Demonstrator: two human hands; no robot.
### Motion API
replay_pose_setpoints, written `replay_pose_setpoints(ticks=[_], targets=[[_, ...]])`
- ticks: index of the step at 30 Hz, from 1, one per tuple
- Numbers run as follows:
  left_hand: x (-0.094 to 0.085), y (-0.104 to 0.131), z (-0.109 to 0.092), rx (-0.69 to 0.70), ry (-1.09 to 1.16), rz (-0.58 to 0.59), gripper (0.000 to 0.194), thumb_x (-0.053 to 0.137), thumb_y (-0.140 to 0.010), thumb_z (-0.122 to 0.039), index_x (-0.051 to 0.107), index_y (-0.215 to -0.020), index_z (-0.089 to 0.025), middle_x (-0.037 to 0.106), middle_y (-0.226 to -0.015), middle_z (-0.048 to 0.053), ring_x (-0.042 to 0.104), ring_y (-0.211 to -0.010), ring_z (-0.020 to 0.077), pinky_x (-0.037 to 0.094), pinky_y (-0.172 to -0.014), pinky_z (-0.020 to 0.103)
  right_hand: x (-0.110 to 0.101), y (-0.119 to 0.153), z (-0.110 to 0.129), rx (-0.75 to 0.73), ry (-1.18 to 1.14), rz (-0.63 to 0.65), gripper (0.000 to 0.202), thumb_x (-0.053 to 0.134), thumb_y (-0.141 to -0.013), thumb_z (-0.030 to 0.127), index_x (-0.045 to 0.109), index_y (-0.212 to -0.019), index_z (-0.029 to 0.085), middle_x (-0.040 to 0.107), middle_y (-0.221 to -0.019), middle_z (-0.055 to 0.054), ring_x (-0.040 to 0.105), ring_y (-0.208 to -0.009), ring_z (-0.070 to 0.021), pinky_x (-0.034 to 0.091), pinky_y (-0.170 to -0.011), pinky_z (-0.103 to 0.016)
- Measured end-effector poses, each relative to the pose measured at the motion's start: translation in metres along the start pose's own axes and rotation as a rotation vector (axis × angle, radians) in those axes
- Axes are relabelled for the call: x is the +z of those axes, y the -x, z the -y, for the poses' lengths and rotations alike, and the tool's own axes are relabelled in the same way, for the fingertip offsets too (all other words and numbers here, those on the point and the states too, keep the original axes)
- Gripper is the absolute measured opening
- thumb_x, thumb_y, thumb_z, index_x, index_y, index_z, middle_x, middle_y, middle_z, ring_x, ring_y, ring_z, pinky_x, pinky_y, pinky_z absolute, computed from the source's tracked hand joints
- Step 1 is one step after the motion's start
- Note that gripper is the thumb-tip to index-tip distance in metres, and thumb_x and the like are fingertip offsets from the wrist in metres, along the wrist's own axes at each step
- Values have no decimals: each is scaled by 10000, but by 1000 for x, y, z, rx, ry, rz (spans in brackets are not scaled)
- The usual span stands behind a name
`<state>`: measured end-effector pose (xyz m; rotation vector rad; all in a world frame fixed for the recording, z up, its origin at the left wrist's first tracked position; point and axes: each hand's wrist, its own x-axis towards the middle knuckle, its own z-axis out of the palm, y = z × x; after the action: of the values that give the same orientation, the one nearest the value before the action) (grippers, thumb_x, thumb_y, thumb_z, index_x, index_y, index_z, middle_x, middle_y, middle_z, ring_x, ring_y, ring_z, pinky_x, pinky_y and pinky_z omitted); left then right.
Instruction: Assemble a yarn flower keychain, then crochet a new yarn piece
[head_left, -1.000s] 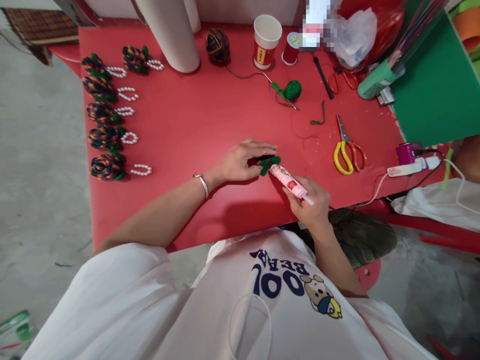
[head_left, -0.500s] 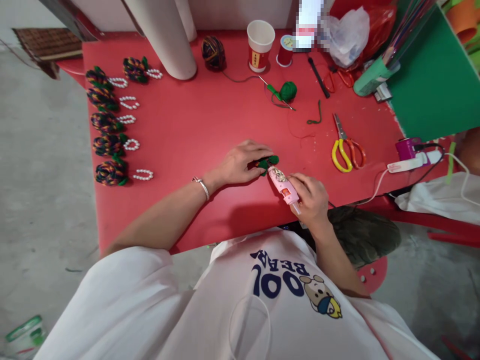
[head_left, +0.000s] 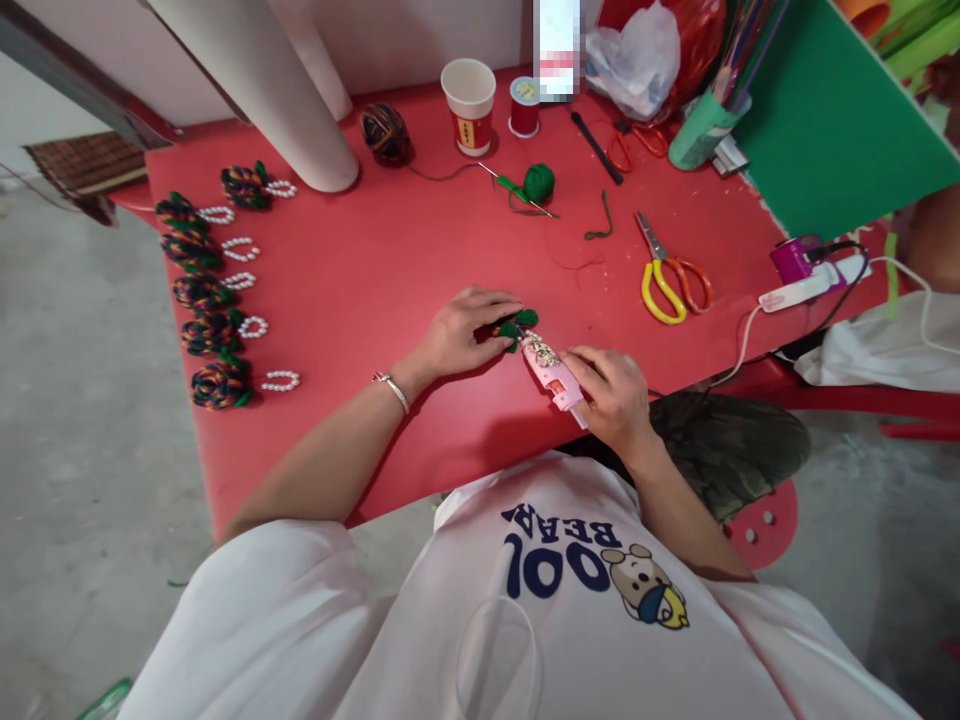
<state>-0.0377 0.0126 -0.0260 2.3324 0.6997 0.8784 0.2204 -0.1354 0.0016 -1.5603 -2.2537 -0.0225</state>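
My left hand (head_left: 469,330) rests on the red table, its fingers closed on a small crocheted piece (head_left: 527,318) with green leaf-like ends and a bit of orange. Most of that piece is hidden under the fingers. In my right hand (head_left: 613,392) is a pink hot glue gun (head_left: 551,372) with a patterned front. Its nozzle points at the green part, close against it; I cannot tell whether they touch. To the left lie several multicoloured crocheted pieces (head_left: 219,385) with green ends, beside loops of white beads (head_left: 281,380).
Yellow-and-orange-handled scissors (head_left: 664,285) lie to the right. Farther back are a green yarn ball (head_left: 538,183), a crochet hook (head_left: 512,187), a dark yarn ball (head_left: 385,134), a paper cup (head_left: 469,115) and a thread spool (head_left: 524,108). A power strip (head_left: 810,285) sits at the right edge.
The camera view has shifted, so the table's contents appear turned and farther left. Both hands keep their holds on the crocheted piece and the glue gun.
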Motion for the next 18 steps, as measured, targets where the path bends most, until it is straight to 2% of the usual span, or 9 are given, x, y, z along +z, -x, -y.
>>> replay_pose_setpoints(ticks=[4, 12, 15, 18], targets=[[-1, -1, -2, -39, -1, 16, 434, 705, -895, -385, 759, -1300, -238, 759, -1337, 132, 705, -1201, 316, 538, -1091, 549, 1, -1, 1, 11, -17, 20, 422, 569, -952, 213, 737, -1339, 226, 754, -1280, -116, 691, -1106, -269, 529, -924, -406], [-3, -2, -3, -50, 6, 23, 424, 704, -901, -376, 761, -1295, -230, 758, -1341, 140, 704, -1207, 310, 535, -1097, 544, 5, -2, 2, -55, -33, -14, 461, 530, -934, 140, 728, -1346, 200, 761, -1230, -124, 681, -1060, -252, 511, -897, -396], [-2, -1, -2, -40, 10, 14, 427, 710, -901, -366, 758, -1302, -226, 756, -1346, 144, 705, -1206, 309, 535, -1094, 541, 6, -1, 1, -78, -41, -36, 439, 550, -944, 153, 726, -1345, 187, 761, -1230, -127, 679, -1072, -250, 507, -900, -390], [-2, -1, -2, -26, 9, 9, 428, 706, -901, -355, 757, -1305, -221, 758, -1340, 145, 710, -1198, 311, 534, -1090, 543, 6, 0, 0, -54, -56, -4, 434, 562, -946, 165, 725, -1348, 200, 757, -1245, -127, 677, -1079, -254, 508, -905, -396]])
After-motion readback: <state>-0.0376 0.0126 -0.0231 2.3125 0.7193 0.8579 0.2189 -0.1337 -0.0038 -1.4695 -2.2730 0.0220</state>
